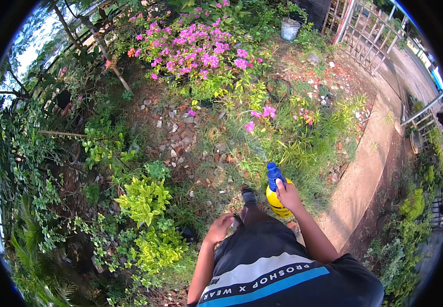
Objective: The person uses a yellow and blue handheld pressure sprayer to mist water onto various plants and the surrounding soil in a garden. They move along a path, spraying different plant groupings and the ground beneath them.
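My right hand grips the blue head of a yellow pump spray bottle, its thumb on top. The bottle hangs upright above the grass, its blue nozzle end facing the plants ahead. A faint pale mist spreads from the nozzle towards the pink flowers of a low plant. My left hand hovers by my left thigh, its fingers curled in and nothing seen in them. One dark shoe shows on the ground beside the bottle; the other foot is mostly hidden.
A large pink-flowering bougainvillea grows ahead. Yellow-green shrubs stand close on my left. Broken bricks and stones litter the soil. A paved strip curves along the right. Further off are a whitish bucket and a slatted gate.
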Motion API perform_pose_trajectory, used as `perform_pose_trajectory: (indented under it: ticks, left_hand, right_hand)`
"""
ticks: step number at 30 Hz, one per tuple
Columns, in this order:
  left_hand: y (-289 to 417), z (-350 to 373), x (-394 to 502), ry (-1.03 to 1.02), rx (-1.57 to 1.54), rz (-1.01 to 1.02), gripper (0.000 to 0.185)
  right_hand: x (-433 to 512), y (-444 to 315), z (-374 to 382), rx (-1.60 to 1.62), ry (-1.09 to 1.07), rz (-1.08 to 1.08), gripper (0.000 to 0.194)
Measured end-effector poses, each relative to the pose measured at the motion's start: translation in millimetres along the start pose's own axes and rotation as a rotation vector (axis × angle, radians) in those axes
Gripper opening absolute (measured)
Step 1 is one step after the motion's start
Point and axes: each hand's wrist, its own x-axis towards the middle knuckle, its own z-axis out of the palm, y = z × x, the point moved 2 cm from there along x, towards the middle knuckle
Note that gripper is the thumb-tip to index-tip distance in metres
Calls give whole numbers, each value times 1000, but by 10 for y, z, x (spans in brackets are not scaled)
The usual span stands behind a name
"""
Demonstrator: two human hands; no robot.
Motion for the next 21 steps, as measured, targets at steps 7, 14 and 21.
perform_pose_trajectory:
  ticks: [7,14,21]
  left_hand:
    - [-255,254,-192,-37,29,-57,45]
    - [-279,439,-396,-17,-34,-51,45]
    - [-307,524,-560,106,-74,-12,44]
  right_hand:
    - [-453,644,-202,47,-31,265,67]
    - [-762,1065,-224,90,-14,175,63]
    - [-862,1060,-417,-174,-136,141,73]
